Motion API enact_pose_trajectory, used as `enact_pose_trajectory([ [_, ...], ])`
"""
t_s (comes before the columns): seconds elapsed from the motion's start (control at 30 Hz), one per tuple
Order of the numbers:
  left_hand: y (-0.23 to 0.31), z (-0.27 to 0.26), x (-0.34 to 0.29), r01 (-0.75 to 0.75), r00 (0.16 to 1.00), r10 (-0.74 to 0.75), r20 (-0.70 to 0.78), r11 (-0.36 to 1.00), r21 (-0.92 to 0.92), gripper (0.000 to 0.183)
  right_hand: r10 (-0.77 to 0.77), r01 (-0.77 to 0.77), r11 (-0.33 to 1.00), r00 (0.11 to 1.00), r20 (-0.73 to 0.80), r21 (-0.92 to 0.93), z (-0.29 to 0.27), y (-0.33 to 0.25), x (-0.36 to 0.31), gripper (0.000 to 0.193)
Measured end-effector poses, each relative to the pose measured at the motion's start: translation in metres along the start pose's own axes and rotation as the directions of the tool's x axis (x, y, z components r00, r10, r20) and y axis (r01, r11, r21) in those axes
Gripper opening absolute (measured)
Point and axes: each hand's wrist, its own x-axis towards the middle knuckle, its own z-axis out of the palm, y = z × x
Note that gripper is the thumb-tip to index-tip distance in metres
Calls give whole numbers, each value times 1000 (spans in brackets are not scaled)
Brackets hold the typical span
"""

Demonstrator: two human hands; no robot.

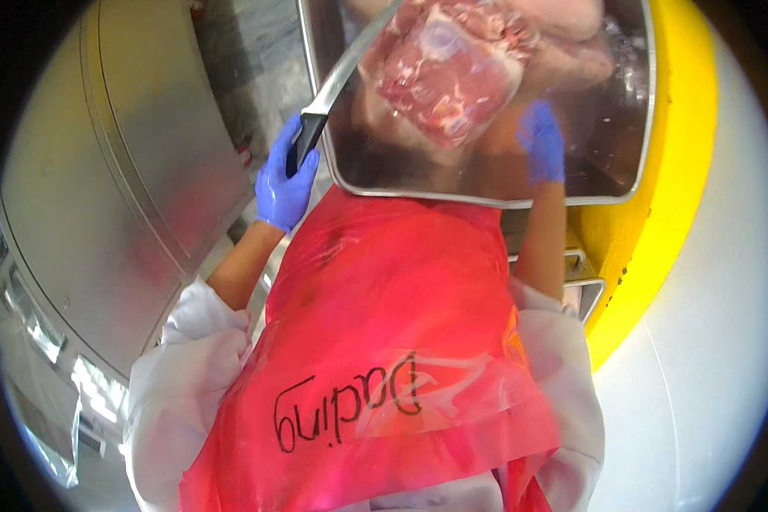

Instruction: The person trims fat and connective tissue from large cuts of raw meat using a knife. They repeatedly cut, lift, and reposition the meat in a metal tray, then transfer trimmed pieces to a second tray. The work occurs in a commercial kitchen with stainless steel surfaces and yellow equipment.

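My left hand point(283, 186), in a blue glove, is closed round the black handle of a knife point(343, 75). Its long blade slants up and right over the rim of a metal tray point(418, 198), its far end by the meat. A large raw piece of meat point(452, 81), red with white fat, lies in the tray. My right hand point(544, 143), also blue-gloved, hovers over the tray just right of that piece. It is blurred, but its fingers look apart, with nothing visible in them. Paler, skin-covered raw pieces point(567, 60) lie beyond it.
A curved yellow band point(687, 128) borders the tray on the right, with a white surface point(725, 341) outside it. Metal panels point(128, 145) stand at the left. A red plastic apron point(384, 316) covers my front, below the tray's near edge.
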Motion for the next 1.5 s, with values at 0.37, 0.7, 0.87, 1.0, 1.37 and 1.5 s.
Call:
enact_pose_trajectory([
  [0.37,64,-66,52,-30,993,-1,121,968,251,56,100,-95,994,989,-105,49,16,13,-122,48],
  [0.7,116,-28,42,-428,829,342,442,897,108,52,-85,113,978,983,-160,174,12,83,-193,39],
  [0.87,167,15,14,-530,594,385,706,848,-17,52,-24,129,950,939,-344,284,23,138,-280,43],
  [1.0,177,47,-11,-675,321,531,784,709,-204,53,119,153,877,849,-514,455,37,178,-343,40],
  [1.37,180,75,-125,-724,-263,334,905,552,-414,56,304,541,548,582,-754,638,126,269,-487,38],
  [1.5,189,73,-175,-737,-388,164,907,535,-412,57,384,617,437,531,-756,655,154,297,-528,41],
])
